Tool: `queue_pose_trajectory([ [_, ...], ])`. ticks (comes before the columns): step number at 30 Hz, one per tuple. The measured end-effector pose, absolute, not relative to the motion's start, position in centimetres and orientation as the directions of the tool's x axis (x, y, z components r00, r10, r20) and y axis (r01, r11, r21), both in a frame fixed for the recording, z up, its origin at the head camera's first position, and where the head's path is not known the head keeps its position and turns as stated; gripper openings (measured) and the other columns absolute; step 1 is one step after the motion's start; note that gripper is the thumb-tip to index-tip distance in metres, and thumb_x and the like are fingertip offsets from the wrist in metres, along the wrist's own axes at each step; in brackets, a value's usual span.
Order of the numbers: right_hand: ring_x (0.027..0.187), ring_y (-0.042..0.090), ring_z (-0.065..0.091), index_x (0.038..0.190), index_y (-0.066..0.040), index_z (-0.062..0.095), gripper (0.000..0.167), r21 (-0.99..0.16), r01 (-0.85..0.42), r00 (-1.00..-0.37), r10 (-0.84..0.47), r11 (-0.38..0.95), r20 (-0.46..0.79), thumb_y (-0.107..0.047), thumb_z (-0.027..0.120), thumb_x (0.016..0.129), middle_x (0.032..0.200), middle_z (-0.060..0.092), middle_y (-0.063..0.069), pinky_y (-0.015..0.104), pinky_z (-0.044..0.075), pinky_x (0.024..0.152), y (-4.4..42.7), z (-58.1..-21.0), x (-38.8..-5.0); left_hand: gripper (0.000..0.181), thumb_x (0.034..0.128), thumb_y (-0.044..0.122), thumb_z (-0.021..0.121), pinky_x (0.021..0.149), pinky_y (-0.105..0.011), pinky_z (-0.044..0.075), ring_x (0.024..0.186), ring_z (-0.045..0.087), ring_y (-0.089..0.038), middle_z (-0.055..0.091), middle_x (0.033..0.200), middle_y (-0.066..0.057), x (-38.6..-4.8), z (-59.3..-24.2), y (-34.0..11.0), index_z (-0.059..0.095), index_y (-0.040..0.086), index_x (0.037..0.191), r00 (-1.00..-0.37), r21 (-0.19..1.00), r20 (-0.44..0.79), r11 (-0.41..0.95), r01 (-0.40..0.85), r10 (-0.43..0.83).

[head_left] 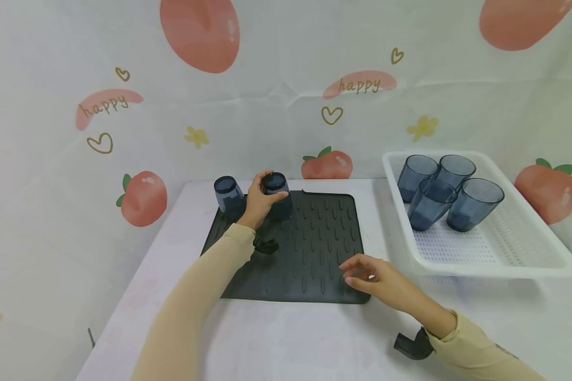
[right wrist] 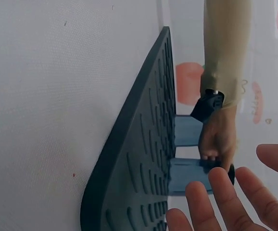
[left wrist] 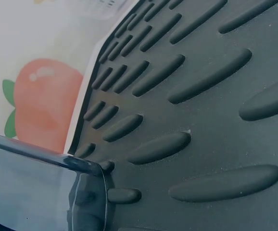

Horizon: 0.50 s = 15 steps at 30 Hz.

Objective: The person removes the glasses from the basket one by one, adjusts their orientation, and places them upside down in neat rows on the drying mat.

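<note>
A blue tinted glass (head_left: 281,208) stands upside down on a black ridged drying mat (head_left: 291,270), near its back edge. My left hand (head_left: 257,203) grips it near its upturned base, thumb on the near side. In the left wrist view the glass (left wrist: 28,185) fills the lower left corner, its rim at the mat. Just left of that hand, another inverted blue glass (head_left: 230,197) stands at the mat's back left corner. My right hand (head_left: 378,278) hovers near the mat's front right corner, holding nothing; the right wrist view shows its fingers (right wrist: 225,199) spread and relaxed.
A white perforated plastic basket (head_left: 498,272) sits on the table at the right. Inside, several blue glasses (head_left: 476,203) stand mouth up, some tilted, grouped toward its left and back. Behind the table hangs a white cloth (head_left: 267,132) printed with fruit and hearts.
</note>
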State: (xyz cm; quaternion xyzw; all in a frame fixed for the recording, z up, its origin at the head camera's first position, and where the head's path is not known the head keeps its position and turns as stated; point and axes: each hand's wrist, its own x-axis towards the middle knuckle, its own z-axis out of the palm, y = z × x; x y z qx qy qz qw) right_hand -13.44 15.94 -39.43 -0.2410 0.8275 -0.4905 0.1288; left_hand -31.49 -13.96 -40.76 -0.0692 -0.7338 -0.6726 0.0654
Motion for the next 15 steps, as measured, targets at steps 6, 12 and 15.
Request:
queue_pose_trajectory([
  [6, 0.082, 0.011, 0.064, 0.115, -0.002, 0.062, 0.028, -0.871, -0.276, -0.852, -0.522, 0.405, 0.027, -0.021, 0.064, 0.095, 0.102, 0.068, 0.014, 0.022, 0.052, 0.066, 16.01, -39.36, -13.42, 0.071, 0.0827, -0.002, 0.073, 0.106, -0.039, 0.044, 0.132, 0.045, -0.025, 0.045, 0.143, -0.013, -31.45, -40.81, -13.87, 0.04, 0.01, 0.143, -0.98, 0.976, 0.199, 0.088, 0.2, 0.018],
  [12, 0.083, 0.012, 0.063, 0.116, 0.0, 0.061, 0.028, -0.875, -0.287, -0.848, -0.529, 0.389, 0.042, -0.017, 0.063, 0.095, 0.103, 0.067, 0.016, 0.022, 0.053, 0.067, 16.12, -38.82, -13.47, 0.071, 0.0823, -0.003, 0.073, 0.108, -0.038, 0.042, 0.134, 0.044, -0.024, 0.044, 0.144, -0.012, -31.46, -40.82, -13.93, 0.039, 0.009, 0.143, -0.981, 0.977, 0.194, 0.086, 0.195, 0.016],
  [15, 0.085, 0.012, 0.063, 0.118, -0.001, 0.061, 0.029, -0.875, -0.274, -0.849, -0.527, 0.398, 0.027, -0.018, 0.063, 0.095, 0.105, 0.066, 0.016, 0.023, 0.053, 0.068, 16.2, -38.46, -13.53, 0.072, 0.0825, -0.002, 0.073, 0.108, -0.038, 0.042, 0.134, 0.043, -0.023, 0.044, 0.145, -0.012, -31.55, -40.84, -13.98, 0.038, 0.009, 0.144, -0.982, 0.978, 0.188, 0.09, 0.189, 0.018],
])
